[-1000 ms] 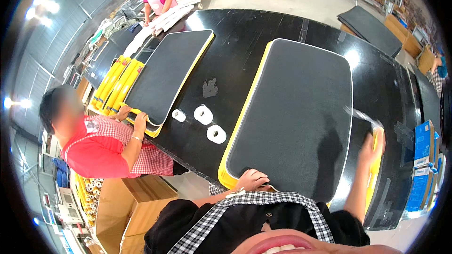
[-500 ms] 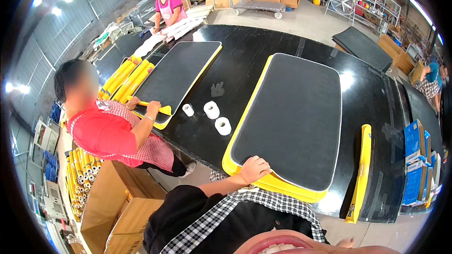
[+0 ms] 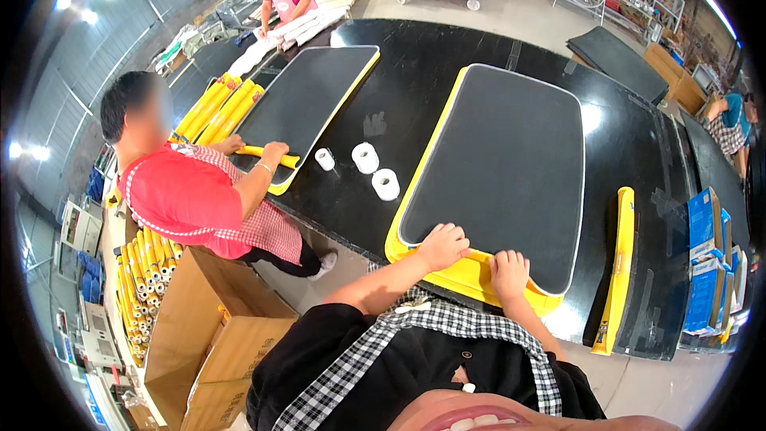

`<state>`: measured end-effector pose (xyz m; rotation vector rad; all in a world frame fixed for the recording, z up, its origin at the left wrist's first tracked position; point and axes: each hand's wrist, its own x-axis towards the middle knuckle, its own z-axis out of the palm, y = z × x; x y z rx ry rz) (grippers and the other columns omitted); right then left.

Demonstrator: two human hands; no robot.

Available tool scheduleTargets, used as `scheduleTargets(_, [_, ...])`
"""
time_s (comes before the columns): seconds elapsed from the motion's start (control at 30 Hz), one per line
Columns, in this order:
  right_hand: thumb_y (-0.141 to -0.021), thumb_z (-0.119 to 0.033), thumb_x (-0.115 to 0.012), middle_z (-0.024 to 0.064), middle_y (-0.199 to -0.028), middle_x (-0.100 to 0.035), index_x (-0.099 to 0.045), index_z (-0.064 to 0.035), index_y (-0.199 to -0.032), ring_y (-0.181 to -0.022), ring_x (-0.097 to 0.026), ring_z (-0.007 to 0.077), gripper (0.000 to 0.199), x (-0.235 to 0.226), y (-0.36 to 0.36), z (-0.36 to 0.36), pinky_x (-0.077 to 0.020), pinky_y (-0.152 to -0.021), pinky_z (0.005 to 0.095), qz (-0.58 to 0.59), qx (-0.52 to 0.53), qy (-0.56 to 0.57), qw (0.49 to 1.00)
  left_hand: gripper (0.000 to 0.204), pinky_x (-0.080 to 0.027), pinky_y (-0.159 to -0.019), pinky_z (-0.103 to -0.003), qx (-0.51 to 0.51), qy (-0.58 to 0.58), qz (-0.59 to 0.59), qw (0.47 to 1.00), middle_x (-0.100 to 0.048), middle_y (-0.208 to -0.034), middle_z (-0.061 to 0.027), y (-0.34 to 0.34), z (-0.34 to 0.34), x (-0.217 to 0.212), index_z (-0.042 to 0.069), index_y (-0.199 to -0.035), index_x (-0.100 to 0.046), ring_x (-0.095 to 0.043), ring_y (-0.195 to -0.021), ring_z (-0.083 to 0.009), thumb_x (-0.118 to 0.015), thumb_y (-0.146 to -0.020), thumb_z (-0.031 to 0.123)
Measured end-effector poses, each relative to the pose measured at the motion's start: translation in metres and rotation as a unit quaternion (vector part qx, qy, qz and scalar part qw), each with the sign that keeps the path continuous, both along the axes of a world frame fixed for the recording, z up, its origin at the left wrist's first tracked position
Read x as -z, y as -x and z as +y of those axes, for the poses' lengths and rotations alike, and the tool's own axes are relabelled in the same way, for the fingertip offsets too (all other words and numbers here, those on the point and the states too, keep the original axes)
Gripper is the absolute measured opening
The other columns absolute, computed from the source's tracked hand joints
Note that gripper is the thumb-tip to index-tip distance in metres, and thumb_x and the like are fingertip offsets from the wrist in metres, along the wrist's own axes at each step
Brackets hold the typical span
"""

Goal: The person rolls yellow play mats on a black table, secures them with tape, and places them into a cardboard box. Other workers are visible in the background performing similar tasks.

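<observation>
In front of me lies a stack of large rounded mats (image 3: 499,168), the top one black with a pale border, with yellow showing along the edges. At its near edge, my left hand (image 3: 444,247) has its fingers closed over the mat's edge. My right hand (image 3: 510,274) grips the same edge a little to the right, its fingers curled over the black face. Between my hands the edge is turned up slightly, showing yellow. The thumbs are mostly hidden.
White tape rolls (image 3: 385,184) stand left of the stack. A yellow rolled mat (image 3: 616,271) lies right, near blue boxes (image 3: 704,227). At left, a person in red (image 3: 187,199) rolls another mat's edge. A cardboard box (image 3: 195,335) and a crate-like bunch of yellow rolls (image 3: 142,279) stand below.
My right hand has come up from below the table edge onto the mat's near edge. My left hand has shifted slightly right along it. The whole view has tilted a little downward.
</observation>
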<state>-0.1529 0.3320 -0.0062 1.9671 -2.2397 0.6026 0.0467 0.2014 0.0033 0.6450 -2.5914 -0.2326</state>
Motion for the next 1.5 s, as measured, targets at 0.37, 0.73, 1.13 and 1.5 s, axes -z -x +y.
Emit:
scheduleTargets(0.37, [-0.083,-0.029,-0.078,0.0015,-0.093,-0.061,-0.067,-0.0151,-0.083,-0.097,-0.058,0.0252,0.018,-0.01,0.011,-0.025,-0.0418,-0.084,0.0417,-0.105,0.008,-0.02,0.994,0.018,-0.042,-0.082,-0.04,0.003,0.042,-0.005,0.999,-0.056,-0.088,-0.0022,0.012,-0.013,0.003,0.014,-0.087,-0.06,-0.055,-0.092,-0.0242,-0.071,-0.086,0.029])
scheduleTargets(0.73, [-0.089,-0.019,-0.064,0.0076,-0.108,-0.061,-0.067,-0.0131,-0.1,-0.105,-0.058,0.0295,0.013,0.012,-0.012,-0.007,-0.0446,-0.09,0.0429,-0.001,-0.013,0.027,1.0,0.028,-0.047,-0.091,-0.04,-0.102,-0.115,0.115,0.982,-0.062,-0.102,-0.0078,-0.003,0.041,0.01,0.009,-0.113,-0.072,-0.058,-0.1,-0.0282,-0.072,-0.087,0.018])
scheduleTargets(1.13, [-0.085,-0.011,-0.062,0.0072,-0.102,-0.058,-0.07,-0.0154,-0.103,-0.099,-0.055,0.0312,0.02,0.016,-0.014,-0.002,-0.0439,-0.084,0.0451,-0.093,-0.041,0.056,0.993,0.025,-0.047,-0.088,-0.038,-0.131,-0.197,0.114,0.965,-0.061,-0.1,-0.008,-0.008,0.046,0.012,0.013,-0.111,-0.077,-0.057,-0.1,-0.0269,-0.073,-0.087,0.013])
scheduleTargets(1.5, [-0.09,-0.024,-0.069,0.0047,-0.106,-0.058,-0.067,-0.0199,-0.109,-0.102,-0.055,0.0279,0.02,0.013,-0.004,-0.001,-0.0439,-0.087,0.0427,-0.114,-0.012,-0.016,0.993,0.024,-0.047,-0.085,-0.041,-0.141,-0.173,0.117,0.968,-0.063,-0.098,-0.0079,0.011,0.04,0.029,0.015,-0.106,-0.078,-0.059,-0.095,-0.0295,-0.077,-0.082,0.013])
